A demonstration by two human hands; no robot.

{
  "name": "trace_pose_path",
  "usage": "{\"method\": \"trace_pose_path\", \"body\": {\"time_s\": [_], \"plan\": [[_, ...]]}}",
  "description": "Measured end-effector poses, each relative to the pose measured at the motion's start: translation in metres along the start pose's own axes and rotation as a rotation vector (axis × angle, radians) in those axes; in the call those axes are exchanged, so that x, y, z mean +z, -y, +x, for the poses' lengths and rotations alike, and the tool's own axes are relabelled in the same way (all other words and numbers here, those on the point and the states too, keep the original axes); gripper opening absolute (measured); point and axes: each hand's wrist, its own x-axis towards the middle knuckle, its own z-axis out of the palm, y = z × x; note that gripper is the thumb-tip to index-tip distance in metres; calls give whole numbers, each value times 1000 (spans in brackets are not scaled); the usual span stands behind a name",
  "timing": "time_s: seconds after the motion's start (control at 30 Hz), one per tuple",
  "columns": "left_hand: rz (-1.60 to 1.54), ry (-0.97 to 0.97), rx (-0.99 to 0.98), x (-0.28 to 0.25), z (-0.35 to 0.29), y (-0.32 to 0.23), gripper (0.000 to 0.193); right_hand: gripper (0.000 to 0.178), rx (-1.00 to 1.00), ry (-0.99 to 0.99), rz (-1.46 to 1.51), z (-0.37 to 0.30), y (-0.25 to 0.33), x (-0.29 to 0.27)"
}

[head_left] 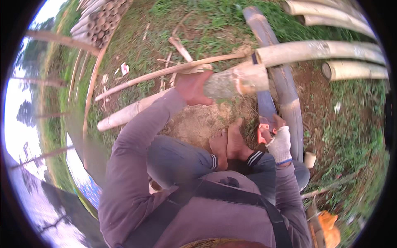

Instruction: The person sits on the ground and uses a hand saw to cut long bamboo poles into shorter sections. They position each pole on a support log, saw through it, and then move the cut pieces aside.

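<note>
Orange-handled saw [266, 105] is held by the gloved right hand [278, 138]; the left hand [194, 88] clasps a bamboo section [228, 83].

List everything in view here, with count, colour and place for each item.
Bamboo piece: one, pale green-grey, upper centre
Saw: one, bluish blade, orange handle, right of centre
Grey bamboo pole: one, grey, on the ground behind the saw
Pale bamboo poles: at least four, cream, upper right
Thin pole: one, tan, left of centre
Stacked bamboo tubes: many, brownish, upper left
Short tube: one, cream, right of the right knee
Bag-like item: one, orange, lower right
Feet: two, bare, centre
Left hand: one, bare, holding the bamboo piece
Right hand: one, off-white glove, fingertips bare, holding the saw
</note>
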Motion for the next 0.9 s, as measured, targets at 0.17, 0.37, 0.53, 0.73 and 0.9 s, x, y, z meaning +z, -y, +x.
{"method": "trace_pose_path", "body": {"time_s": [0.17,0.37,0.53,0.73,0.9], "plan": [[-533,-192,401,63,33,-106,88,76,-56,-172,388,43,156,-135],[-953,-1254,-154,72,-73,0,86,70,-643,-49,-101,88,153,-152],[-2076,-1623,-1110,221,-100,50,77,71,-305,-199,141,47,218,-116],[-3046,-1573,-277,215,-56,48,65,80,-329,-152,90,35,240,-114],[-2974,-1722,-127,213,-48,42,59,68,-386,-148,19,71,212,-144]]}}
